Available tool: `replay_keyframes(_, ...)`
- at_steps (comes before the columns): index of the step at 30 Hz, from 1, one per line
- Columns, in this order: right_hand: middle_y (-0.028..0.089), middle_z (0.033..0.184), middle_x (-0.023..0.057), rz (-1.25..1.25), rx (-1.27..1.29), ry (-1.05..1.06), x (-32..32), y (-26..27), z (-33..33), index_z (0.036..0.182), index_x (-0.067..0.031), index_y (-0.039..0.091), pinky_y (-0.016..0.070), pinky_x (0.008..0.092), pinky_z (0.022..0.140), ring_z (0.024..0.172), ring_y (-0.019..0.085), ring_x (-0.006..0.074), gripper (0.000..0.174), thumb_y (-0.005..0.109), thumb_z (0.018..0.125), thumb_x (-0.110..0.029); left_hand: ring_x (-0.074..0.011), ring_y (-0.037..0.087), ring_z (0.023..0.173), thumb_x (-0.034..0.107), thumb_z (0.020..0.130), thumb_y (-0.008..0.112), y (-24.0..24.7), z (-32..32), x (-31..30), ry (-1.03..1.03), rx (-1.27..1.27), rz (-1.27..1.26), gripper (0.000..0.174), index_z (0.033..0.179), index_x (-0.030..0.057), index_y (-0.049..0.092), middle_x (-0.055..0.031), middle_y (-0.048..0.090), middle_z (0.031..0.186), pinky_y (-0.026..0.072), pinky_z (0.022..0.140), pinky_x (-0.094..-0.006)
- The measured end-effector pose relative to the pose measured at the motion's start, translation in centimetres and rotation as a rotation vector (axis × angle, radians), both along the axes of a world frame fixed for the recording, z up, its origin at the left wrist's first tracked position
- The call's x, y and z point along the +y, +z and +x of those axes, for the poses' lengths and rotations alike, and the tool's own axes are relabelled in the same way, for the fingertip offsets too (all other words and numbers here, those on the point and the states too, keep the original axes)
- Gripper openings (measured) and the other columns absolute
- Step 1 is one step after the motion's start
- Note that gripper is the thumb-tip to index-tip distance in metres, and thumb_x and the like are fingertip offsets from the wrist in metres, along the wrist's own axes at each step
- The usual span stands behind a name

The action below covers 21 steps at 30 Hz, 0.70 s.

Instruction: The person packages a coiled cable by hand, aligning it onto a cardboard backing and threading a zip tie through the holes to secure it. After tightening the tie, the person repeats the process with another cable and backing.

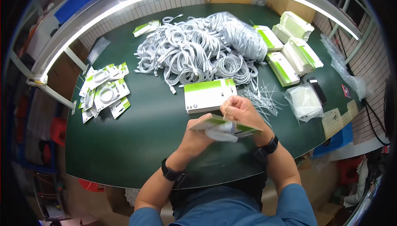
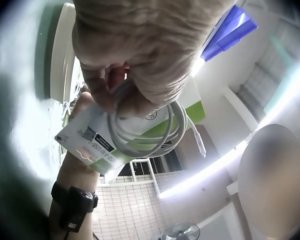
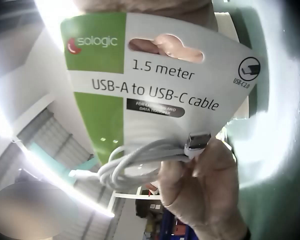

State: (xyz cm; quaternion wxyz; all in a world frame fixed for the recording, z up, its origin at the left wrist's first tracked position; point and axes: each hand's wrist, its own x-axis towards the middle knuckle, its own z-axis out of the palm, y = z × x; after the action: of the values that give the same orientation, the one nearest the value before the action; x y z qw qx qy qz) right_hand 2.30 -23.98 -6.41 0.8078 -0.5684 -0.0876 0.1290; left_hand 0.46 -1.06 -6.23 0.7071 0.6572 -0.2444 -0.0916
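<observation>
My left hand (image 1: pixel 201 138) grips a white and green packaging card (image 3: pixel 162 82) together with a coiled white USB cable (image 3: pixel 132 167). In the right wrist view the card reads "USB-A to USB-C cable", and the left fingers and thumb press the coil near the metal plug (image 3: pixel 197 142). My right hand (image 1: pixel 244 110) is behind the card's back face, fingers curled and fingertips pinched together at what looks like a thin light tie; the tie is mostly hidden. The cable's other plug (image 2: pixel 199 144) dangles free in the left wrist view.
Beyond the hands lies a stack of cards (image 1: pixel 209 97), with loose thin ties (image 1: pixel 264 99) to its right. A large heap of coiled cables (image 1: pixel 182 48) spreads behind. Carded cables (image 1: pixel 106 91) lie at left. More card stacks (image 1: pixel 300 56) and a clear bag (image 1: pixel 304 102) sit at right.
</observation>
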Motion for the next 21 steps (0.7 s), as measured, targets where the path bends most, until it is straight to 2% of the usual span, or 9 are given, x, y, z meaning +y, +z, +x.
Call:
replay_keyframes(1, 0.067, 0.085, 0.0007, 0.046, 0.005, -0.001, 0.4, 0.2, -0.2, 0.098, -0.0012, 0.067, 0.0527, 0.0252, 0.067, 0.072, 0.062, 0.0082, 0.010, 0.072, 0.104, -0.008, -0.0098, 0.065, 0.075, -0.005, 0.086, 0.083, -0.1, 0.6, 0.1, -0.055, -0.234, 0.029, 0.014, 0.093, 0.0045, 0.075, -0.0020, 0.071, 0.086, 0.0527, 0.067, -0.0269)
replay_keyframes(5, 0.065, 0.087, 0.0033, 0.128, -0.015, 0.036, 0.4, 0.3, -0.4, 0.100, 0.0011, 0.064, 0.0541, 0.0262, 0.069, 0.073, 0.064, 0.0104, 0.010, 0.069, 0.104, -0.005, -0.0107, 0.064, 0.072, -0.003, 0.086, 0.085, -1.0, 0.0, -0.5, 0.107, -0.190, 0.131, 0.017, 0.079, 0.0048, 0.072, -0.0042, 0.070, 0.080, 0.0495, 0.065, -0.0267)
replay_keyframes(7, 0.063, 0.092, 0.0064, 0.071, -0.064, 0.077, 0.5, 1.3, -1.4, 0.097, 0.0003, 0.061, 0.0550, 0.0267, 0.068, 0.072, 0.061, 0.0103, 0.010, 0.068, 0.104, -0.003, -0.0103, 0.066, 0.074, -0.007, 0.088, 0.081, -1.4, 0.9, -0.4, 0.104, 0.067, -0.083, 0.018, 0.077, 0.0026, 0.070, -0.0052, 0.072, 0.082, 0.0521, 0.067, -0.0246)
replay_keyframes(9, 0.062, 0.095, 0.0083, 0.034, -0.113, 0.093, 0.4, 2.2, -1.5, 0.096, 0.0000, 0.060, 0.0555, 0.0266, 0.068, 0.072, 0.060, 0.0107, 0.011, 0.067, 0.103, -0.001, -0.0101, 0.065, 0.075, -0.009, 0.088, 0.079, -1.4, 1.1, -0.4, 0.152, -0.007, -0.086, 0.018, 0.078, 0.0025, 0.070, -0.0059, 0.073, 0.084, 0.0520, 0.066, -0.0248)
replay_keyframes(11, 0.062, 0.094, 0.0089, 0.027, -0.138, 0.061, 0.5, 2.3, -1.6, 0.095, 0.0000, 0.059, 0.0555, 0.0260, 0.067, 0.072, 0.061, 0.0114, 0.010, 0.066, 0.102, 0.001, -0.0108, 0.066, 0.076, -0.009, 0.089, 0.077, -1.7, 1.0, -0.5, 0.124, 0.043, -0.151, 0.014, 0.084, 0.0020, 0.071, -0.0073, 0.074, 0.087, 0.0525, 0.066, -0.0245)
replay_keyframes(14, 0.064, 0.095, 0.0075, -0.038, -0.160, -0.047, 0.5, 2.5, -1.6, 0.097, -0.0004, 0.061, 0.0522, 0.0237, 0.068, 0.074, 0.061, 0.0094, 0.007, 0.065, 0.103, 0.000, -0.0120, 0.072, 0.083, -0.009, 0.091, 0.075, -1.1, 0.7, -0.3, 0.226, 0.045, 0.061, 0.008, 0.095, -0.0021, 0.075, -0.0080, 0.079, 0.093, 0.0578, 0.073, -0.0269)
replay_keyframes(17, 0.071, 0.099, 0.0046, -0.039, -0.187, -0.107, -1.2, 1.6, -0.3, 0.111, -0.0019, 0.065, 0.0564, 0.0260, 0.079, 0.084, 0.067, 0.0086, 0.007, 0.064, 0.109, -0.009, -0.0166, 0.076, 0.090, -0.008, 0.094, 0.073, -0.9, 0.0, -1.1, 0.175, 0.381, -0.373, 0.022, 0.115, -0.0065, 0.073, -0.0111, 0.080, 0.108, 0.0632, 0.080, -0.0321)
replay_keyframes(18, 0.074, 0.102, 0.0053, 0.060, -0.148, -0.068, -1.7, 2.1, -0.2, 0.121, -0.0009, 0.066, 0.0564, 0.0261, 0.083, 0.091, 0.070, 0.0102, 0.016, 0.063, 0.110, -0.012, -0.0186, 0.077, 0.094, -0.007, 0.095, 0.072, -1.0, 0.0, -0.4, 0.166, 0.388, -0.340, 0.025, 0.120, -0.0068, 0.070, -0.0113, 0.079, 0.111, 0.0646, 0.082, -0.0329)
replay_keyframes(21, 0.077, 0.106, 0.0081, -0.056, -0.192, -0.095, -1.3, 2.9, -0.7, 0.132, 0.0016, 0.064, 0.0572, 0.0272, 0.087, 0.098, 0.072, 0.0135, 0.027, 0.067, 0.107, -0.011, -0.0182, 0.075, 0.095, -0.004, 0.097, 0.071, -1.1, -0.2, -0.3, 0.221, 0.448, -0.431, 0.028, 0.125, -0.0031, 0.067, -0.0103, 0.077, 0.110, 0.0633, 0.081, -0.0300)
